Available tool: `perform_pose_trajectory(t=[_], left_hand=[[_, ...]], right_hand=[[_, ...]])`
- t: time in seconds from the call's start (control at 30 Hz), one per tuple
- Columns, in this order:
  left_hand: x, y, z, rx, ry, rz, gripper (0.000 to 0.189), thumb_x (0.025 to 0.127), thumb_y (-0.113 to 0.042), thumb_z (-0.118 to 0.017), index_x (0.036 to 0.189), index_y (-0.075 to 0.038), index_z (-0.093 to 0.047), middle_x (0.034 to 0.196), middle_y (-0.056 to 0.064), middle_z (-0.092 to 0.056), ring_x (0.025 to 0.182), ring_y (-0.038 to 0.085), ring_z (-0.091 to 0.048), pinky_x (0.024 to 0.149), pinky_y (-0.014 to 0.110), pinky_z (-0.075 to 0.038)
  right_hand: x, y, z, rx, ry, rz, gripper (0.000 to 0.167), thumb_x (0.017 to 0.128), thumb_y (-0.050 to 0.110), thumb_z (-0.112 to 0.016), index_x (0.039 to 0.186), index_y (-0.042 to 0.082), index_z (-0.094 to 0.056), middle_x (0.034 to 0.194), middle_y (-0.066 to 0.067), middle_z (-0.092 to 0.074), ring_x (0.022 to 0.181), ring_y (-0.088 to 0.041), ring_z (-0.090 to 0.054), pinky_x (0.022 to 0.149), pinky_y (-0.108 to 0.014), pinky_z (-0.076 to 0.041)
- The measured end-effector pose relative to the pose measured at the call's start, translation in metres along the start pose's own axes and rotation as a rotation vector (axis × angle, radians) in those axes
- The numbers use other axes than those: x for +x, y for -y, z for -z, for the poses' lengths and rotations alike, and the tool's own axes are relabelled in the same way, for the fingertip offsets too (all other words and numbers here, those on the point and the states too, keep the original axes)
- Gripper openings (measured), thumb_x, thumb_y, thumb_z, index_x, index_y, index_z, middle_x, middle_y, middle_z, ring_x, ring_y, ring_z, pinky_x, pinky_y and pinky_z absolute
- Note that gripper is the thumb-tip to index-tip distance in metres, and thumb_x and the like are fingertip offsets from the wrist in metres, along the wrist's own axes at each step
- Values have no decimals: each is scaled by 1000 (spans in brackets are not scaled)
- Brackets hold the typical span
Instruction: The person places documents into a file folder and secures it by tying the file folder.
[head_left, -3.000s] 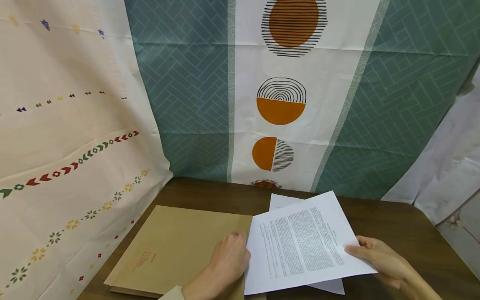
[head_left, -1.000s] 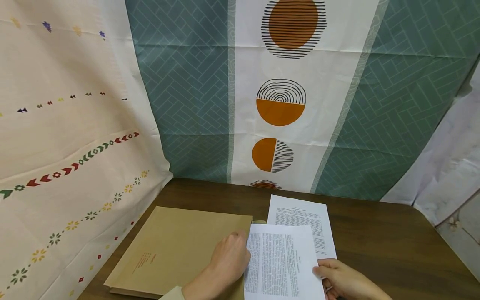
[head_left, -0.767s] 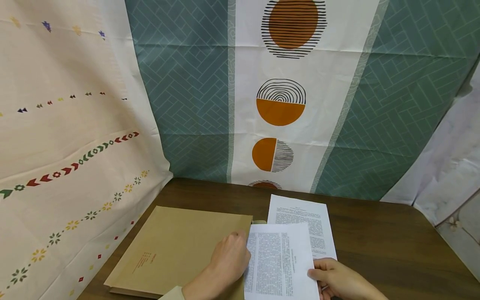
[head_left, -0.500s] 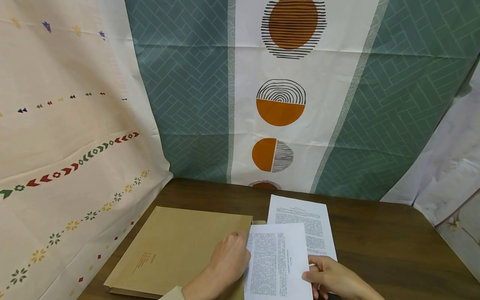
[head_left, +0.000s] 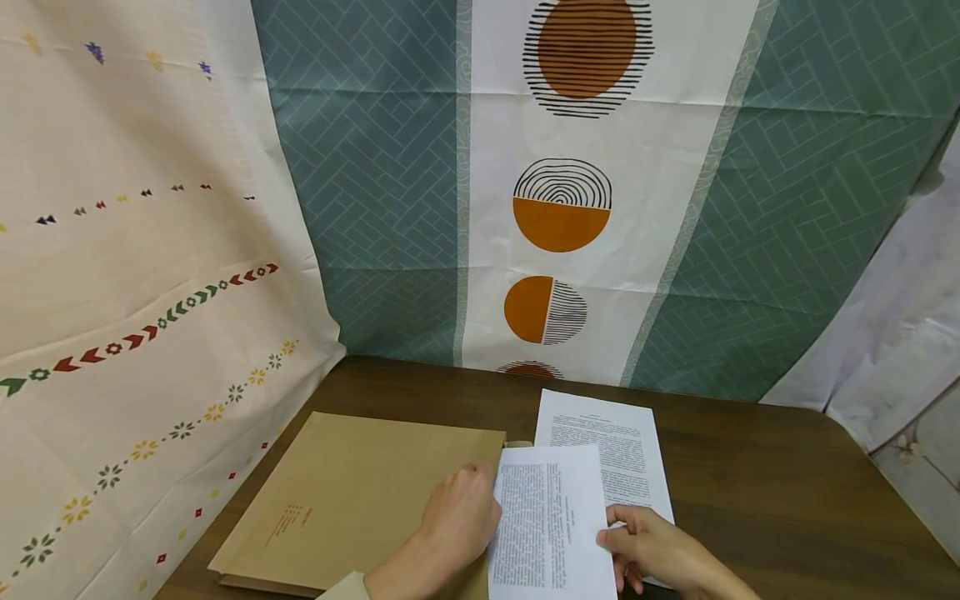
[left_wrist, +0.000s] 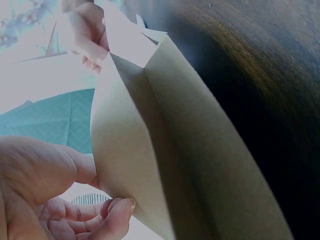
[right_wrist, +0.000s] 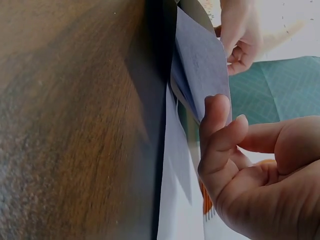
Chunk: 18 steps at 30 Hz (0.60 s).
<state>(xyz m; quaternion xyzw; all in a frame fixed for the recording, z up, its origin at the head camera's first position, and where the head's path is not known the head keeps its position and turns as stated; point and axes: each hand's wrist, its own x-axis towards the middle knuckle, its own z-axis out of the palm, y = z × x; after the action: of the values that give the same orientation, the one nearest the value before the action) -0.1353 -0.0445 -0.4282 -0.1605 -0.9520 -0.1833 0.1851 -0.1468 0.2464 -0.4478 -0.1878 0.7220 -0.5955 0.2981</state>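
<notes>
A brown paper envelope [head_left: 360, 492] with small red print lies on the left of the table, its mouth facing right. My left hand [head_left: 461, 517] pinches the upper layer at the mouth; in the left wrist view that layer [left_wrist: 125, 135] stands lifted away from the lower one. My right hand [head_left: 656, 546] holds a printed white sheet [head_left: 547, 525] by its right edge between thumb and fingers. The sheet's left part is inside the envelope, hidden by the upper layer. A second printed sheet [head_left: 600, 425] lies on the table behind, partly covered by the held one.
The dark wooden table [head_left: 780, 492] extends to the right of the papers. A green and white patterned cloth [head_left: 390, 192] hangs behind it, and a cream cloth [head_left: 150, 292] with coloured motifs hangs along the left side.
The held sheet was raised and tilted; it has come down and slid left into the envelope with my right hand. More of the sheet behind shows. My left hand has stayed in place.
</notes>
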Motion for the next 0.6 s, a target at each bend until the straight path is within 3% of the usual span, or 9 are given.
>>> perform_pose_trajectory(t=[0.2,0.37,0.6], left_hand=[[1,-2,1,5,-5,9,14,76,5,-68,75,-3,-56,63,2,-48,51,8,-40,42,23,-36],[1,-3,2,5,0,8,12,76,4,-67,76,-2,-57,64,3,-49,51,9,-40,42,24,-37],[1,-4,1,22,-14,3,12,76,3,-67,75,-3,-57,63,3,-50,53,9,-43,43,26,-39]], right_hand=[[2,2,-2,54,50,10,25,108,12,-47,97,-10,-49,74,-9,-64,64,-17,-63,53,-21,-44],[4,6,-7,54,-9,-34,33,106,16,-53,89,-12,-50,72,-7,-63,61,-16,-62,52,-22,-44],[8,6,-10,27,-42,-46,43,104,16,-57,92,-24,-44,71,-5,-61,57,-11,-56,50,-22,-44]])
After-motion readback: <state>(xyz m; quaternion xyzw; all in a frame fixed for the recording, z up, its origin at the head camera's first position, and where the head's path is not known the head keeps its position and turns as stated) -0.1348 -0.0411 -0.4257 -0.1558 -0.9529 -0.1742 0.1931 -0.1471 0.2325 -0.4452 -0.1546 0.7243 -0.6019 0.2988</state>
